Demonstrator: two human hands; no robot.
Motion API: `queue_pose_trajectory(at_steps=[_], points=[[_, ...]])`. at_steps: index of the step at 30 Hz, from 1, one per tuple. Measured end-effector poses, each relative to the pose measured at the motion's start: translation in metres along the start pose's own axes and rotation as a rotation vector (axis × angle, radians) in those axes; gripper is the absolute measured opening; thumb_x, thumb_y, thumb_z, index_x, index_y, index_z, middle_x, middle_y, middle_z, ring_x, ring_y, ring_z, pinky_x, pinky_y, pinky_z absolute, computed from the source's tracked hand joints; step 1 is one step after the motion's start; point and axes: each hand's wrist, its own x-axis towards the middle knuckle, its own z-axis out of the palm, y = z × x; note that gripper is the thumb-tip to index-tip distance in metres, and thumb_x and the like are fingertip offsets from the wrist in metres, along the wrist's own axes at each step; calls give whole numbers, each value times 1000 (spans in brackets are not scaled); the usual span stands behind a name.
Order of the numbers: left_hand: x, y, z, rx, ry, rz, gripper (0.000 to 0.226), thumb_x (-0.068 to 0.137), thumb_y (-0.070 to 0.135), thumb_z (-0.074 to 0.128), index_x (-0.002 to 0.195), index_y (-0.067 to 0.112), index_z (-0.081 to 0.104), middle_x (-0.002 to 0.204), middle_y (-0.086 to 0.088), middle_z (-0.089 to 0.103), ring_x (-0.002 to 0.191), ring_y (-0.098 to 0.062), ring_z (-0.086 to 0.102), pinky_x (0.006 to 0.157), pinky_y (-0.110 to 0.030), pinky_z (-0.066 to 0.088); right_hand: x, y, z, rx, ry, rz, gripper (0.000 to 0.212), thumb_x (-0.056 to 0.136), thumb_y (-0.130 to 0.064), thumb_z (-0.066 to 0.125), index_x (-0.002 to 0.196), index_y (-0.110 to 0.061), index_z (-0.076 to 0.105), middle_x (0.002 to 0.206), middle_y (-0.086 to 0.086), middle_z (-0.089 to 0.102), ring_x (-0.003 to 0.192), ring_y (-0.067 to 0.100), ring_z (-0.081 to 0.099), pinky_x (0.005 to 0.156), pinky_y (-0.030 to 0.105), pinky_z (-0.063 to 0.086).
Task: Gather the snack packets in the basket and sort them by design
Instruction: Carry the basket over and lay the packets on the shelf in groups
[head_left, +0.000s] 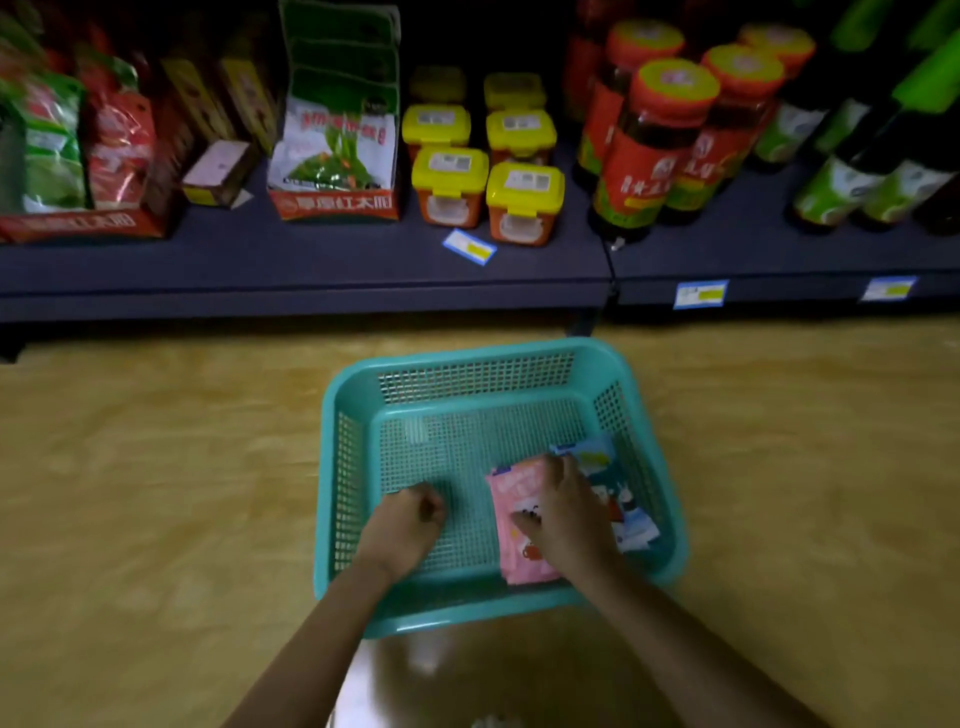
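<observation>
Pink packet (519, 525) and blue packet (618, 499) lie in basket (467, 358), right side. Right hand (563, 512) flat on them, fingers spread; left hand (410, 519) curled closed, empty. Packets look light, floppy, slick; pinch edges.

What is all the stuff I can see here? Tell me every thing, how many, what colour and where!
basket: one, teal, on the floor in front of the shelf
pink packets: a small stack, count unclear, pink, right half of the basket
blue packets: a few, count unclear, blue and white, right of the pink ones in the basket
tubs: six, yellow lids and orange bodies, middle of the shelf
jars: several, red labels, shelf right of the tubs
bottles: several, dark with green labels, far right of the shelf
bags: several, green and red, far left of the shelf
floor: yellowish
left hand: curled, holding nothing, over the basket's left half
right hand: resting on the pink packets
</observation>
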Motion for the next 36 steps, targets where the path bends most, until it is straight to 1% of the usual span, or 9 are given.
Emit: queue_pose_trajectory(at_steps=[7,15,18,25,29,30,32,34,36], points=[[3,-8,32,-61,-3,-69,9,85,18,55,87,18,64,92,-11,71,91,-28,65,76,-32,47,-3,-7,16,12,28,93,82,82,-52,59,139,-5,25,136,13,40,122,26,41,99,31,39],[-5,-7,56,-113,-16,-101,16,87,16,55,99,10,64,97,-12,70,94,-29,64,76,-30,45,-11,-7,19,42,37,150,86,80,-54,60,139,-7,21,134,12,37,116,26,52,87,32,46],[-4,-4,61,-111,-8,-95,17,88,18,55,101,10,63,100,-11,70,94,-28,64,77,-30,46,-11,-4,26,107,42,178,92,77,-53,65,140,-5,19,136,13,38,120,27,49,90,33,45],[2,-2,63,-77,15,-93,20,90,12,50,104,4,61,105,-16,68,98,-30,62,78,-31,44,-10,4,33,327,116,186,71,70,-46,75,120,-11,37,119,5,55,106,24,57,76,29,45],[3,4,72,-86,-79,-90,20,90,11,48,102,1,60,104,-19,67,96,-32,61,78,-34,44,-9,13,27,335,66,81,51,82,-44,64,111,-5,49,107,4,54,94,16,54,64,13,36],[3,9,71,-105,-99,-91,19,91,13,49,100,2,60,101,-18,66,93,-31,61,76,-33,43,-9,18,21,387,74,68,48,84,-43,62,110,-5,49,101,1,51,89,14,51,57,9,32],[3,22,70,-174,-151,-100,19,93,23,50,93,6,57,89,-13,62,79,-25,57,67,-29,38,-12,33,5,631,74,99,43,82,-43,64,107,-10,50,97,1,57,83,16,58,55,7,40],[5,36,71,-299,-210,-111,26,92,32,53,96,7,59,85,-4,62,72,-17,56,64,-23,39,-17,49,-11,1005,65,169,44,79,-44,66,113,-17,54,109,1,67,90,16,67,73,23,55],[14,42,80,-390,-215,-155,50,77,49,66,103,7,60,94,-3,69,78,-16,65,73,-26,52,-26,62,-25,1230,44,232,37,83,-42,62,115,-25,58,111,-1,69,96,15,68,85,36,53]])
